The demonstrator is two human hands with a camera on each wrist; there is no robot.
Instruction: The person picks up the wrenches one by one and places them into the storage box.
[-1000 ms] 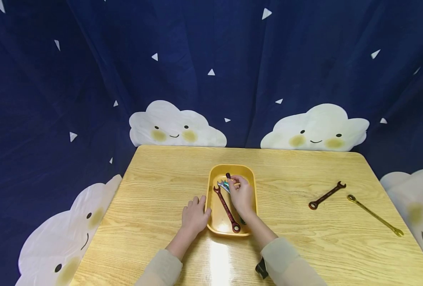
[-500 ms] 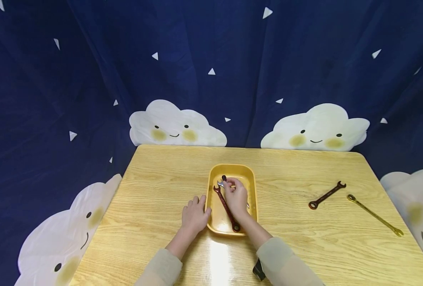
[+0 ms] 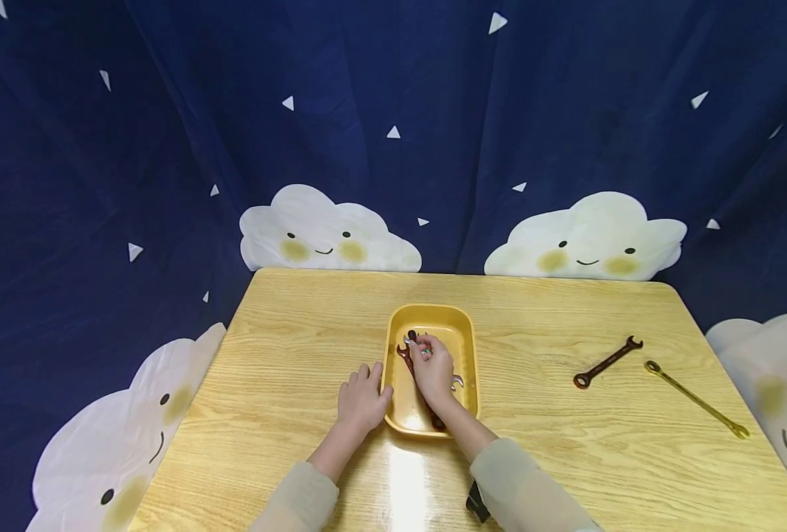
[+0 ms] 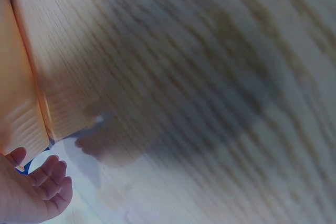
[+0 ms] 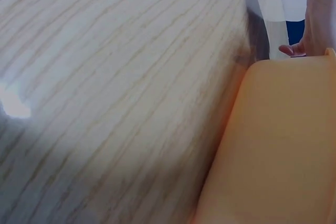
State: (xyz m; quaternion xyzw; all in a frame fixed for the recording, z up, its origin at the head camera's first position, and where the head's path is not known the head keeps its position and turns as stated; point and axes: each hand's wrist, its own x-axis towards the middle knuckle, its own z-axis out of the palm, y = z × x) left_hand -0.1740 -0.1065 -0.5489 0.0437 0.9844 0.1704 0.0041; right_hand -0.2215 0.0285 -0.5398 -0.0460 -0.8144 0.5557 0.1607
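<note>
A yellow plastic tray (image 3: pixel 461 338) stands on the table with several wrenches inside. My right hand (image 3: pixel 434 373) reaches into it and pinches a wrench with a dark end (image 3: pixel 411 335); the rest of that wrench is hidden by the hand. Partly under the hand lies a dark red wrench (image 3: pixel 403 354). A silver open end (image 3: pixel 457 381) shows to the hand's right, and a bit of green shows at the fingers. My left hand (image 3: pixel 361 403) rests beside the tray, its fingers relaxed and its thumb at the left wall. In the left wrist view, the left hand (image 4: pixel 39 190) appears near the orange-looking tray wall (image 4: pixel 18 87).
Right of the tray, a dark red wrench (image 3: pixel 608 362) and a gold wrench (image 3: pixel 697 400) lie on the wooden table (image 3: pixel 300 325). A black object (image 3: pixel 477 504) shows by the right sleeve. Behind the table hangs a dark blue curtain (image 3: pixel 340 140) with clouds.
My right hand has shifted left inside the tray with the dark-ended wrench, covering more of the red wrench. The silver end on its right has come into sight. The left hand stays put.
</note>
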